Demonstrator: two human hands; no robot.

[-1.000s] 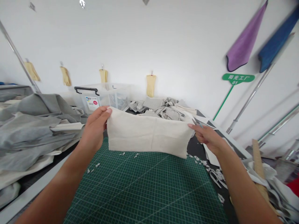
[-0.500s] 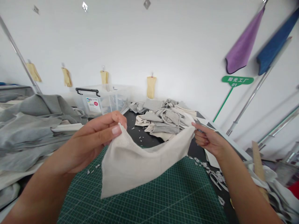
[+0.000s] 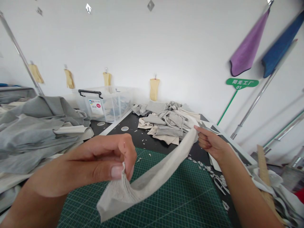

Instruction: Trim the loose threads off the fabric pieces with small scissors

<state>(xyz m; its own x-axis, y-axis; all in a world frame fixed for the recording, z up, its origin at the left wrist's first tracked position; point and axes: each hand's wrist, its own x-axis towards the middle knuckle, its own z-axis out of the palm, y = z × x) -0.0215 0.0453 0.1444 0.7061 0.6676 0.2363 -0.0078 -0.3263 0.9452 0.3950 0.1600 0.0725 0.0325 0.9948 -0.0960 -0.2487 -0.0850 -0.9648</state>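
Note:
My left hand [image 3: 111, 161] pinches one end of a whitish fabric piece [image 3: 147, 186] between thumb and fingers; the cloth there is ribbed and bunched. At the far end, my right hand [image 3: 210, 139] grips the other corner with its fingers curled closed. Between the hands the fabric hangs as a sagging, slightly twisted band above a green cutting mat [image 3: 185, 199]. A grey pointed thing [image 3: 203, 125] shows just behind my right fingers; whether the hand holds it I cannot tell.
Grey and cream cloth pieces [image 3: 166, 122] lie heaped beyond the mat. At the left rises a larger grey fabric pile [image 3: 35, 126], with a clear plastic bin [image 3: 110, 107] behind it. White scraps [image 3: 218, 180] line the mat's right edge. A wooden strip [image 3: 263, 167] stands at right.
My left hand has come lower and nearer, taking its end of the fabric down. The cloth has turned from a broad sheet into a narrower band. My right hand has hardly moved.

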